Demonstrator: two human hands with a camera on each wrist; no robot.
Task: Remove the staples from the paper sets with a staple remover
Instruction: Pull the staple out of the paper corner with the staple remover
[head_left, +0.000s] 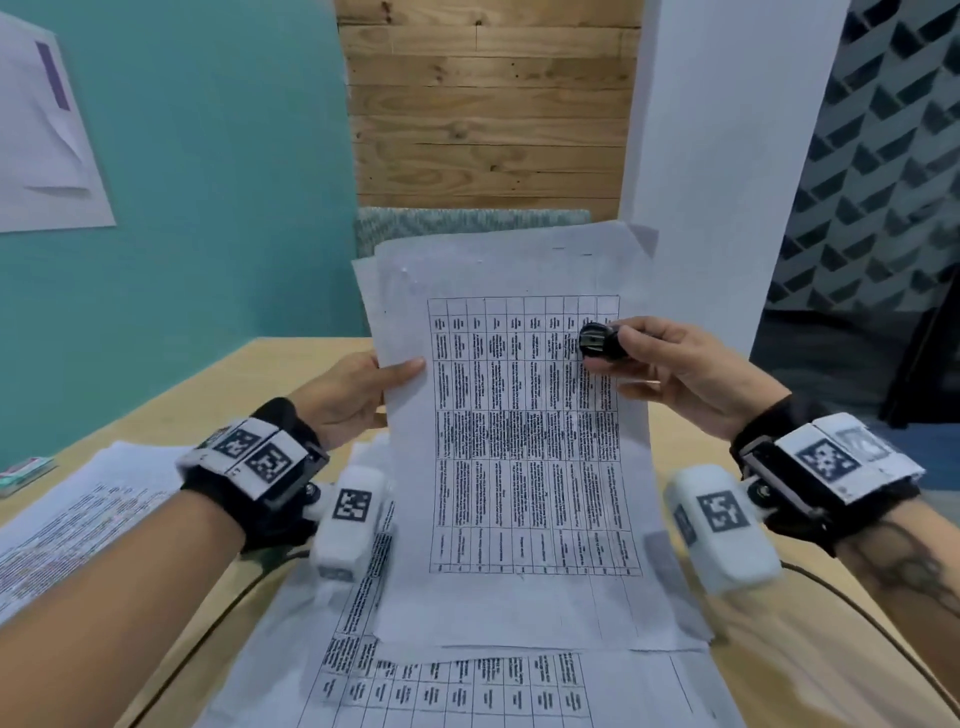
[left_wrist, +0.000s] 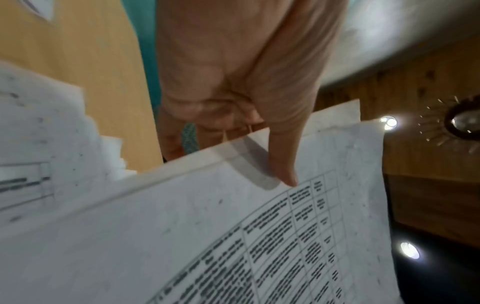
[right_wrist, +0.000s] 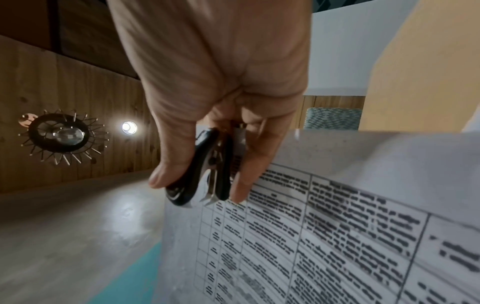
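A set of printed sheets with a table (head_left: 519, 426) is lifted upright above the wooden desk. My left hand (head_left: 363, 395) pinches its left edge, thumb on the front; in the left wrist view the thumb (left_wrist: 283, 164) presses the paper set (left_wrist: 233, 236). My right hand (head_left: 670, 364) grips a black staple remover (head_left: 597, 340) with metal claws at the sheet's right edge. In the right wrist view the staple remover (right_wrist: 207, 168) sits between thumb and fingers, claws pointing at the paper set (right_wrist: 337, 226). I cannot make out any staple.
More printed sheets (head_left: 467, 686) lie flat on the desk (head_left: 249, 389) under the lifted set, and another stack (head_left: 78, 519) lies at the left. A teal wall, a wooden panel and a white pillar (head_left: 727, 156) stand behind.
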